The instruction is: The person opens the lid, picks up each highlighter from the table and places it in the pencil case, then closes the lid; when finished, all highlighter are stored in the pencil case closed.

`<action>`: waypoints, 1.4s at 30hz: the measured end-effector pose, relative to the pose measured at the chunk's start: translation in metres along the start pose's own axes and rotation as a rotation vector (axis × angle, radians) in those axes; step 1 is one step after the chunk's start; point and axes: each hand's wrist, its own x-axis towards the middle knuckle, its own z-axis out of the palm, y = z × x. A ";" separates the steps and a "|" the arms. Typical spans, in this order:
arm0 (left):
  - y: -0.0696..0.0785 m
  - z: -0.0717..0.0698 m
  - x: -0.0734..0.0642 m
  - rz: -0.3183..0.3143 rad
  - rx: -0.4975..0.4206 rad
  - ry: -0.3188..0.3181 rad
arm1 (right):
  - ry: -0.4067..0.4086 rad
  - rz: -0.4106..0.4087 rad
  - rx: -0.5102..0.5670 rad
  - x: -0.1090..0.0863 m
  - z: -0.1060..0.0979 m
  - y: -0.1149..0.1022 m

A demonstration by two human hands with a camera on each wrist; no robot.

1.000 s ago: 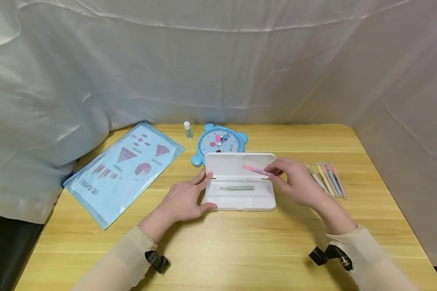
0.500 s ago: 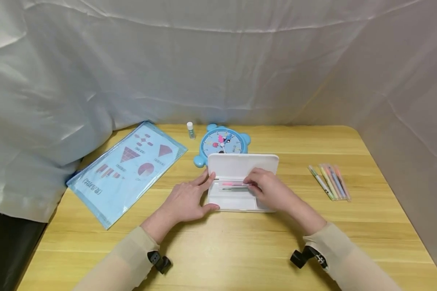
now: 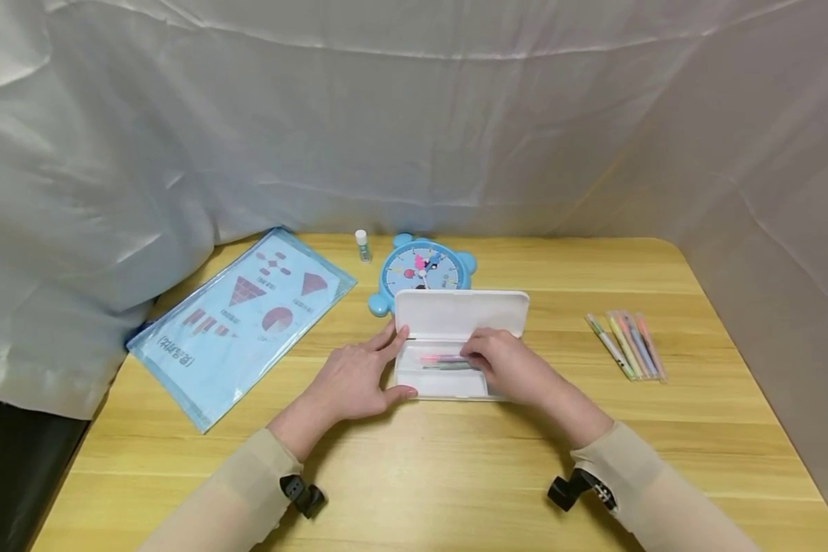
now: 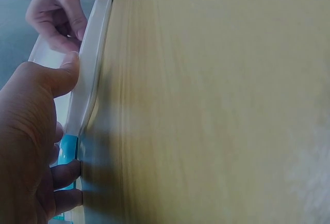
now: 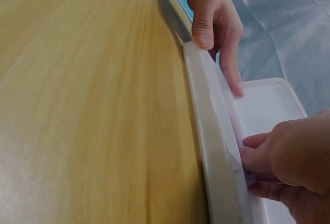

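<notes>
A white pencil case (image 3: 441, 386) lies with its lid (image 3: 462, 313) raised on the table. My left hand (image 3: 352, 379) grips its left end, thumb at the front corner and a finger against the lid; in the right wrist view the left hand (image 5: 214, 15) shows the same hold. Inside the case, my right hand (image 3: 510, 366) pinches the right end of a pink pen (image 3: 438, 358). That pen lies in the back compartment beside a grey-green pen (image 3: 445, 366). The right fingers cover the ends of both pens. In the right wrist view, the right hand (image 5: 294, 162) reaches over the case's rim.
Several colored pens (image 3: 635, 345) lie to the right, with a green one (image 3: 609, 345) slightly apart. Behind the case sits a blue toy clock (image 3: 407, 261). A glue stick (image 3: 363, 247) stands left of the clock. A blue document folder (image 3: 241, 322) lies at the left; a grey curtain (image 3: 414, 115) hangs behind.
My right hand has moved left with the pink pen, from above the case's right side down into its back compartment, beside the grey-green pen. My left hand has kept its hold on the case.
</notes>
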 end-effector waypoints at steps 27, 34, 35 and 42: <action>0.001 0.000 0.000 -0.003 0.003 -0.004 | 0.030 -0.014 0.066 -0.011 -0.017 0.007; 0.000 0.001 0.000 0.007 0.010 0.004 | 0.076 0.014 0.079 -0.022 -0.030 0.013; 0.000 0.000 0.000 0.007 0.012 0.004 | 0.081 0.025 0.081 -0.024 -0.032 0.013; 0.000 -0.001 -0.001 0.006 0.005 0.006 | 0.134 0.082 0.132 -0.042 -0.049 0.021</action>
